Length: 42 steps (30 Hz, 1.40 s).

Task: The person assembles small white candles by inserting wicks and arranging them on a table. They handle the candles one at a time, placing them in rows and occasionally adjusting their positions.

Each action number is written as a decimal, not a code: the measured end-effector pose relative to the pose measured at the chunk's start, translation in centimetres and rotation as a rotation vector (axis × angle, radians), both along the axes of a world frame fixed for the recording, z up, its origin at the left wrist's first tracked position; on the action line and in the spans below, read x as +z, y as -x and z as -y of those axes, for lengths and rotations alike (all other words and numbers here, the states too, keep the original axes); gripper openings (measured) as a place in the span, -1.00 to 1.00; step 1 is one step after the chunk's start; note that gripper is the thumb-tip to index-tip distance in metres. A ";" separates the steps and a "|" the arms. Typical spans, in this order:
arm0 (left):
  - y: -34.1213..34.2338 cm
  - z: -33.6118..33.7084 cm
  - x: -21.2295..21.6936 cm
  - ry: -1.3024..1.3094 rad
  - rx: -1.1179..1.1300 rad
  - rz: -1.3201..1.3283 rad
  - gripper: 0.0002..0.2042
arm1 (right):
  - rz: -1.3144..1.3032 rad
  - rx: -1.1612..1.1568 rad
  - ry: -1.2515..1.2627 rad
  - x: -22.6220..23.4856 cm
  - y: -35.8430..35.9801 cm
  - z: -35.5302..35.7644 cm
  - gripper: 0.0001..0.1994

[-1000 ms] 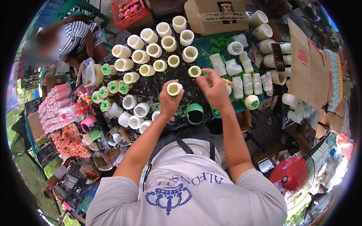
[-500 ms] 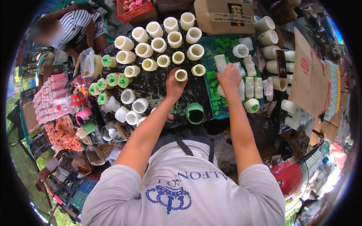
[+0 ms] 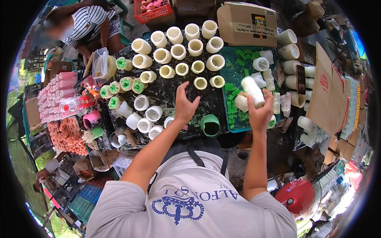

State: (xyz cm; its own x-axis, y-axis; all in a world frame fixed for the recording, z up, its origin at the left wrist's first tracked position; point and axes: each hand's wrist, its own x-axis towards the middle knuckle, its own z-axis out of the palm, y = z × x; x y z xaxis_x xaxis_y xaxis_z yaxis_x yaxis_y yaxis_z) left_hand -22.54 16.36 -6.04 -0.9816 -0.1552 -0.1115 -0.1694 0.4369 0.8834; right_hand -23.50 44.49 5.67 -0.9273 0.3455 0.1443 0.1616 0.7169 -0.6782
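Observation:
In my right hand [image 3: 260, 112] a white pillar candle [image 3: 252, 90] is gripped, tilted above the teal tray [image 3: 231, 62]. Small green chunks [image 3: 231, 106] and several white candles [image 3: 268, 79] lie in that tray. A cream, knobbly candle [image 3: 241, 103] shows just left of the held one. My left hand [image 3: 186, 105] hovers over the dark table, its fingers apart and nothing in them. Closest to it stands a small hollow cream candle [image 3: 200, 83], not touched. Behind it are rows of hollow cream candles [image 3: 178, 51], some with wicks showing.
Green-filled candles [image 3: 126, 83] and white hollow ones [image 3: 154, 113] stand at the left. A green hollow cylinder [image 3: 210, 125] sits at the near edge. A cardboard box [image 3: 242, 27] is behind the tray; a phone [image 3: 301, 79] stands at the right. A person [image 3: 89, 25] sits far left.
My left hand has let go of the small hollow candle and drawn back, fingers spread. My right hand has lifted a white candle out of the tray. The view has shifted slightly.

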 end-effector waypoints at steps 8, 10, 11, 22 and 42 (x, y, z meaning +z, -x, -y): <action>-4.5 0.8 12.1 0.083 -0.477 -0.351 -0.13 | 0.273 0.382 0.237 4.2 -1.6 7.9 -0.56; -3.4 1.2 11.0 -0.044 -0.394 -0.247 -0.28 | 0.184 0.422 0.300 3.7 -1.4 10.8 -0.53; -2.9 2.2 9.7 -0.082 -0.386 -0.156 -0.31 | 0.156 0.431 0.331 3.6 -1.1 11.9 -0.53; -6.2 6.3 11.6 -0.684 0.066 0.237 -0.50 | 0.702 0.380 1.110 -3.1 -2.1 12.9 -0.56; 1.6 3.7 -4.5 0.080 0.128 -0.066 -0.29 | 0.349 0.192 0.267 -2.8 -5.5 5.0 -0.65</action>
State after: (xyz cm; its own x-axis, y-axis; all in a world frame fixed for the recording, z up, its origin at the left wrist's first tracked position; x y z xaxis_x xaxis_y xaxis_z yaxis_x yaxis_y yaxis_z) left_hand -24.18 12.64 -10.52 -0.9581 -0.2849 -0.0299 -0.1709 0.4848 0.8578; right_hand -18.01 39.44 2.91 -0.9552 0.1460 -0.2574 0.2942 0.5639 -0.7717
